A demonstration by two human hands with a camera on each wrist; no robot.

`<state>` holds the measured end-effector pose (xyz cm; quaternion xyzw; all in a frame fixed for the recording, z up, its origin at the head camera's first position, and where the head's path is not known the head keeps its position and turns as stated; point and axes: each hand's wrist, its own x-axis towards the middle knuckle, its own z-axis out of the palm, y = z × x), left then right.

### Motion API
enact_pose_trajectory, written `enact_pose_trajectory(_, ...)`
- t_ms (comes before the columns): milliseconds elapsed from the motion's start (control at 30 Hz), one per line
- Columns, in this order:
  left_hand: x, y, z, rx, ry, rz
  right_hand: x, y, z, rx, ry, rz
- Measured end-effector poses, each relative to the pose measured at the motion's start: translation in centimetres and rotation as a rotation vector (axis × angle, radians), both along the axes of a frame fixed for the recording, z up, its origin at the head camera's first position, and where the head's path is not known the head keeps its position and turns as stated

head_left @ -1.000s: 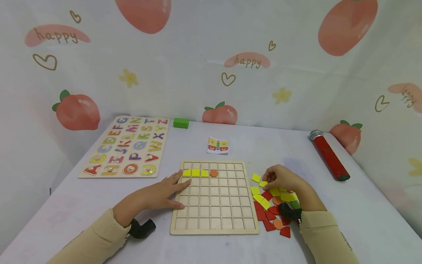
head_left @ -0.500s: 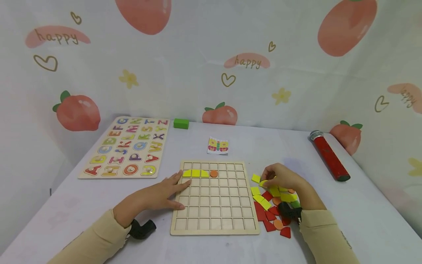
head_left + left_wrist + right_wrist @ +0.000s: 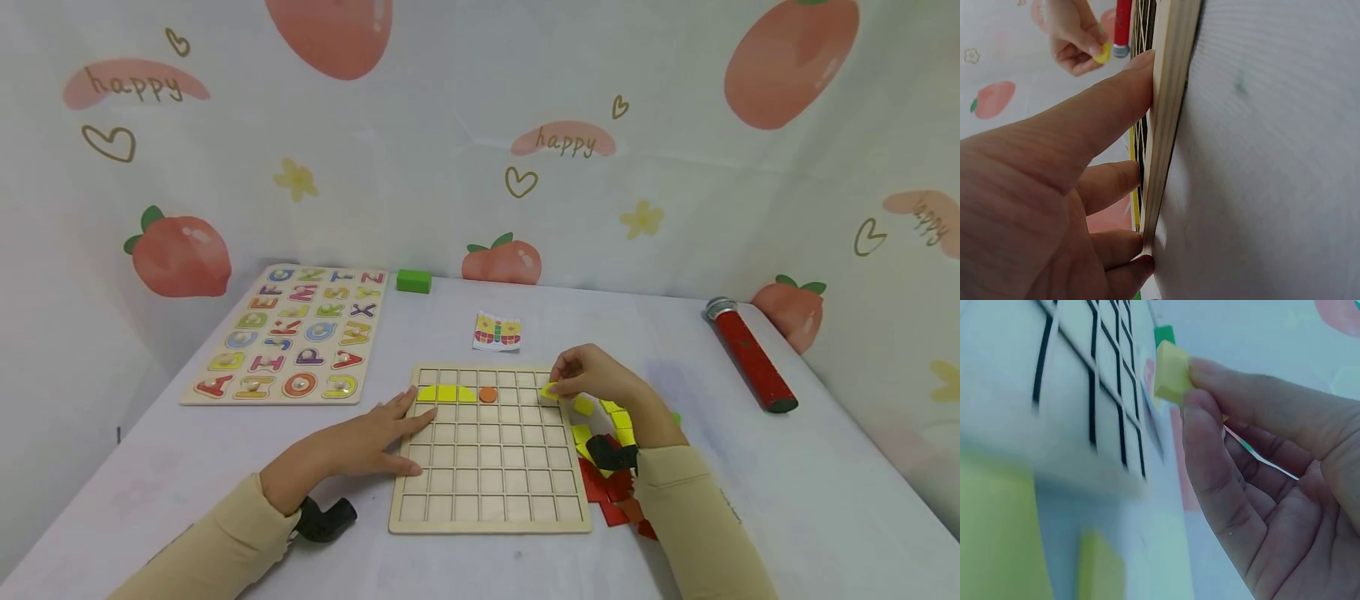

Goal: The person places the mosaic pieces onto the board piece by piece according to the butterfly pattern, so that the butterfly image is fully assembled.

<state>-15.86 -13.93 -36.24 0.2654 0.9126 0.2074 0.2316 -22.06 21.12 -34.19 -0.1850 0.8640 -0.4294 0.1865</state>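
By the left hand [image 3: 372,437], fingers spread and nothing grasped, the board [image 3: 491,485] is touched at its left edge. Yellow pieces [image 3: 447,393] and a disc [image 3: 488,395] are set in its second row. Over that row's right end a tile [image 3: 549,391], partly covered, is pinched by the right hand [image 3: 596,375]; contact with the board is unclear. Loose pieces [image 3: 623,423] are partly hidden by the right sleeve [image 3: 693,508].

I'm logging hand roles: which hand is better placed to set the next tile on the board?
Probably the right hand: it pinches a yellow tile near the right edge of the board. The left hand touches the left edge and holds no tile.
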Motion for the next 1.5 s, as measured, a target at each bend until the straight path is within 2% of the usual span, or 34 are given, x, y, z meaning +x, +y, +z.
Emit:
enact_pose_trajectory(167,-0.1,0.0,-0.1,-0.009,0.003,0.009,-0.8,-2.3,-0.4,-0.015,-0.014,0.01)
enact_pose_trajectory(400,0.0,0.0,0.0,-0.004,-0.006,0.003,-1.5,-4.6,-1.2,0.027,-0.028,-0.009)
enact_pose_trajectory(600,0.2,0.0,0.1,0.003,-0.01,0.006,-1.6,-5.2,-2.0,0.052,-0.01,-0.002)
enact_pose_trajectory(1000,0.2,-0.1,0.2,0.008,-0.007,0.009,-1.4,-5.6,-2.3,0.063,0.035,0.001)
enact_pose_trajectory(1233,0.1,0.0,0.1,0.003,-0.004,0.006,-1.2,-5.0,-1.6,0.128,0.053,-0.042)
enact_pose_trajectory(1500,0.0,0.1,0.1,-0.011,0.0,0.015,-0.6,-1.1,-0.3,0.109,0.068,-0.121)
